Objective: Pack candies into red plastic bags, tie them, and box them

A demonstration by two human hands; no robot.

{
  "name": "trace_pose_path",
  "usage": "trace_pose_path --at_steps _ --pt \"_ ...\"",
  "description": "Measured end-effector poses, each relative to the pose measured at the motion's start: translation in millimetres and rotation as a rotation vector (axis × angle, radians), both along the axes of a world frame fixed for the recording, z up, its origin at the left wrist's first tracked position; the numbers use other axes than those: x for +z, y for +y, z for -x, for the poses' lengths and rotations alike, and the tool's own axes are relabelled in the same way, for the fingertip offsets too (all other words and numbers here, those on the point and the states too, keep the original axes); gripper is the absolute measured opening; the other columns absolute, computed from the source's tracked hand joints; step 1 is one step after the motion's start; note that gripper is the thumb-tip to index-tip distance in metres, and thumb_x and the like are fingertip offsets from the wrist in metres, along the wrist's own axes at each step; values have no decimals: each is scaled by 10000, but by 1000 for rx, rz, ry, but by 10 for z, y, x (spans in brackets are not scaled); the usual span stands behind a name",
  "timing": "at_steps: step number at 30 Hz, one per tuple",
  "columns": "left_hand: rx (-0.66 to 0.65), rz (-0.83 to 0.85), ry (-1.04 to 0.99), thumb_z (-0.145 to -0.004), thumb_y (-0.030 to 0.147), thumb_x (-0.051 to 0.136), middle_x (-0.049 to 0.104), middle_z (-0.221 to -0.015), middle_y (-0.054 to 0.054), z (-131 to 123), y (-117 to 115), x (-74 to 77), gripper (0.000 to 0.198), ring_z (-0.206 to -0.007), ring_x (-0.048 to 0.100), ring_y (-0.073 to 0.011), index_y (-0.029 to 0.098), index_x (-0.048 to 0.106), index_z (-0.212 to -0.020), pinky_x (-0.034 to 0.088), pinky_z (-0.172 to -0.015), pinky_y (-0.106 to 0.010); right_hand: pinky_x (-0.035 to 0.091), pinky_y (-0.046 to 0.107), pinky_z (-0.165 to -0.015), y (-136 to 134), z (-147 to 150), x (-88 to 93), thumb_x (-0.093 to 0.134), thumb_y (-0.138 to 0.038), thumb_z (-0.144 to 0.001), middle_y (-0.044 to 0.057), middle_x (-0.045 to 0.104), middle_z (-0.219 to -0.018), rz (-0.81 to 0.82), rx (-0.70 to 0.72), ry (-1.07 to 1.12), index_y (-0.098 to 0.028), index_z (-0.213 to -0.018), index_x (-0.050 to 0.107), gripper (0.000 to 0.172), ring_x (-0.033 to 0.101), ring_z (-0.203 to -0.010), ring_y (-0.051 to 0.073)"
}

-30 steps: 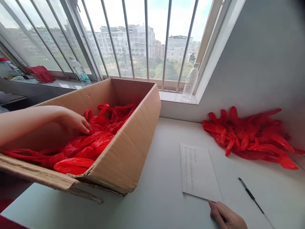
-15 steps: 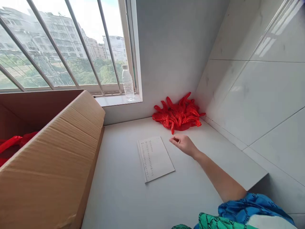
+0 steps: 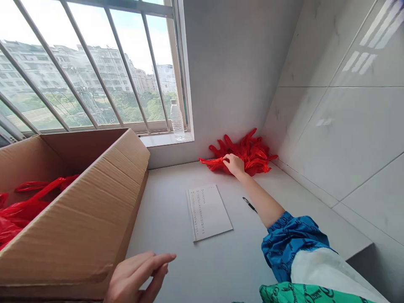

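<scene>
My right hand (image 3: 234, 163) reaches to the far corner and pinches a red plastic bag at the left edge of a heap of red bags (image 3: 249, 151). My left hand (image 3: 139, 275) hovers low at the frame's bottom with fingers stretched out, holding nothing, beside the near corner of a big cardboard box (image 3: 94, 210). More red bags (image 3: 22, 202) lie inside the box.
A printed sheet of paper (image 3: 208, 210) lies on the white counter (image 3: 176, 252), with a black pen (image 3: 250, 204) just right of it, under my forearm. A plastic water bottle (image 3: 177, 120) stands on the windowsill by the barred window. Tiled wall closes the right side.
My right hand has stretched forward from above the paper to the red heap and closed on a bag. My left hand has come into view at the bottom.
</scene>
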State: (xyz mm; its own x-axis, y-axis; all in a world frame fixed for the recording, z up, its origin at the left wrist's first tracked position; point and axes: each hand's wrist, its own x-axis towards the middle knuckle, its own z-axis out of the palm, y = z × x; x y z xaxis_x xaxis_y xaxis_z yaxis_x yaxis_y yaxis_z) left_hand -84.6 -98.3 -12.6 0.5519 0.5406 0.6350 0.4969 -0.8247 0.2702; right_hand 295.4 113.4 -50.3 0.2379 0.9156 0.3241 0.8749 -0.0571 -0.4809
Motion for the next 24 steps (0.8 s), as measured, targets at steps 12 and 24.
trace_pose_path --at_steps 12,24 --pt "207 440 18 -928 408 550 706 -1103 -23 -967 1099 -166 262 -871 685 -177 272 688 -1105 534 -677 -269 531 305 -825 -1001 644 -334 550 -216 -933 49 649 -1008 -223 583 336 -250 -1095 720 237 649 -896 176" --pt "442 437 -110 -932 392 521 739 -911 -8 -462 1292 -382 240 -815 662 -171 225 692 -943 504 -749 -282 484 298 -723 -1321 98 -342 570 -247 -925 33 678 -972 -99 410 363 -241 -1035 674 152 646 -889 190"
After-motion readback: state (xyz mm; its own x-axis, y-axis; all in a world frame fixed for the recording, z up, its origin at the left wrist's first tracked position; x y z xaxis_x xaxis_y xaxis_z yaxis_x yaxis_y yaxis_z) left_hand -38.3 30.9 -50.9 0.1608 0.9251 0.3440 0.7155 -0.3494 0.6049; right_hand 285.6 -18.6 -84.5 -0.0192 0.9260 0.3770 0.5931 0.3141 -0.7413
